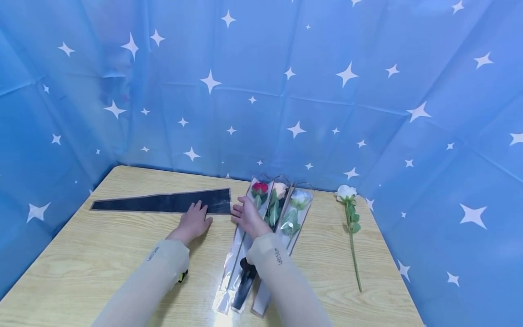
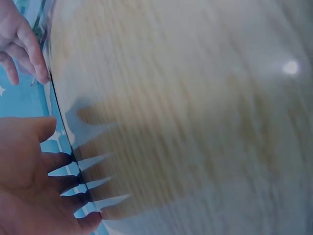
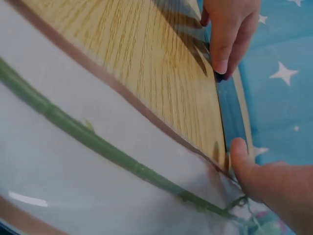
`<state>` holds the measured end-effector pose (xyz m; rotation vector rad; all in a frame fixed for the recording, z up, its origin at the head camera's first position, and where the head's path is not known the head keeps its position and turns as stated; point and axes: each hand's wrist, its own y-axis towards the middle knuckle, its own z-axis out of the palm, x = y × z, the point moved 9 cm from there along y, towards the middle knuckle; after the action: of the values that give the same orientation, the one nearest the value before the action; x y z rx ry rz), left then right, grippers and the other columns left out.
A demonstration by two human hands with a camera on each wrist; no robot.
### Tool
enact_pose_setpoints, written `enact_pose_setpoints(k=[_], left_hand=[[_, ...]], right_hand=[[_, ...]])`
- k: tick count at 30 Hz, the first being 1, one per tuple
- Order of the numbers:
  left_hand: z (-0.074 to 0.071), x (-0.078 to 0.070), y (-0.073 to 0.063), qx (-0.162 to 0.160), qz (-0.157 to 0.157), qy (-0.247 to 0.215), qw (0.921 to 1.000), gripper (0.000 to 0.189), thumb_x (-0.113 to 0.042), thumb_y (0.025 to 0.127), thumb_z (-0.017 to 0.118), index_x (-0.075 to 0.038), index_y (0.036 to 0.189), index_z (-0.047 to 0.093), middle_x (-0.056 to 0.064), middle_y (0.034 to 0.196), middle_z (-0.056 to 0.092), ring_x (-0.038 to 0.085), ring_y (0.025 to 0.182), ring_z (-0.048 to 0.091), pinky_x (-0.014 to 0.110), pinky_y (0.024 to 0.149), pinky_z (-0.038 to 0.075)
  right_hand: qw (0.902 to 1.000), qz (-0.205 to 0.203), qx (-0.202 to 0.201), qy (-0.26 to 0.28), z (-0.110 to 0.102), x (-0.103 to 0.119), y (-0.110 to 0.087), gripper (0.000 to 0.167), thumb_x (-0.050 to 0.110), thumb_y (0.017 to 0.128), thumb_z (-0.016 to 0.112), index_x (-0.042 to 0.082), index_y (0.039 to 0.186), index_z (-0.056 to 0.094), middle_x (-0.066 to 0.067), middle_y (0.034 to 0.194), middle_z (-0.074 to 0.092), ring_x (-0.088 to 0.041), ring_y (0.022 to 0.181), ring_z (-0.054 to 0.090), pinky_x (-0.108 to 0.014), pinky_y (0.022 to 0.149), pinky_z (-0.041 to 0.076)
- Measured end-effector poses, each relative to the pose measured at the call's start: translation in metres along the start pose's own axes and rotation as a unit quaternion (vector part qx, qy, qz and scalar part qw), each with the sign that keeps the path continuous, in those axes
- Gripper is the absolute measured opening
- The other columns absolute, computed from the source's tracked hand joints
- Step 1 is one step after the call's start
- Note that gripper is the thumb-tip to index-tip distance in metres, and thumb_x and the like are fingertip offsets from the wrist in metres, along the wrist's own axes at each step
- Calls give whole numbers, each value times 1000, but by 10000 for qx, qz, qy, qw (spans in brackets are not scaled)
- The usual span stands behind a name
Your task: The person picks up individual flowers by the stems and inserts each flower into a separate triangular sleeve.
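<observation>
A long, tapered black flower sleeve (image 1: 159, 202) with a light border lies flat near the back left of the table. My left hand (image 1: 192, 223) rests on its wide half with fingers extended. At the wide end is my right hand (image 1: 247, 218), its fingers loosely spread beside the sleeve's edge, nothing gripped. Under the right forearm lie three wrapped roses: a red rose (image 1: 260, 187), a peach rose (image 1: 280, 190) and a pale blue rose (image 1: 301, 197). In the right wrist view, a green stem (image 3: 117, 154) shows through clear wrapping below the right thumb.
An unwrapped white rose (image 1: 346, 192) lies on the right of the wooden table (image 1: 327, 281). A small black and yellow object (image 1: 182, 275) is partly hidden by the left sleeve. Blue star-patterned cloth (image 1: 261, 91) hangs behind the table and at both sides.
</observation>
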<state>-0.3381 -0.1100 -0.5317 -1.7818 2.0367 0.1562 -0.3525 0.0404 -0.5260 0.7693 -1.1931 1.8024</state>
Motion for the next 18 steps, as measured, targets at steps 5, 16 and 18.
enact_pose_setpoints(k=[5,16,18], left_hand=[[-6,-2,-7,-158,-129,-155,9997,57,-32,101,43,0,146,30,27,150,24,46,138,20,65,103,29],[-10,0,-16,-436,-412,116,9981,61,-34,93,60,-2,141,41,26,141,31,44,124,32,63,89,40],[-9,-1,-16,-402,-419,127,9982,62,-35,92,61,-2,140,42,26,144,31,46,128,30,64,92,39]], right_hand=[[10000,32,-38,-76,1,0,-2,58,24,100,34,5,151,13,-31,150,21,-42,139,25,-49,114,26],[9996,250,78,-138,0,-3,-8,57,20,99,31,7,151,12,-32,149,22,-38,141,21,-43,105,29],[9996,259,85,-124,0,-3,-8,57,19,99,30,6,150,10,-33,149,22,-40,140,21,-45,109,27]])
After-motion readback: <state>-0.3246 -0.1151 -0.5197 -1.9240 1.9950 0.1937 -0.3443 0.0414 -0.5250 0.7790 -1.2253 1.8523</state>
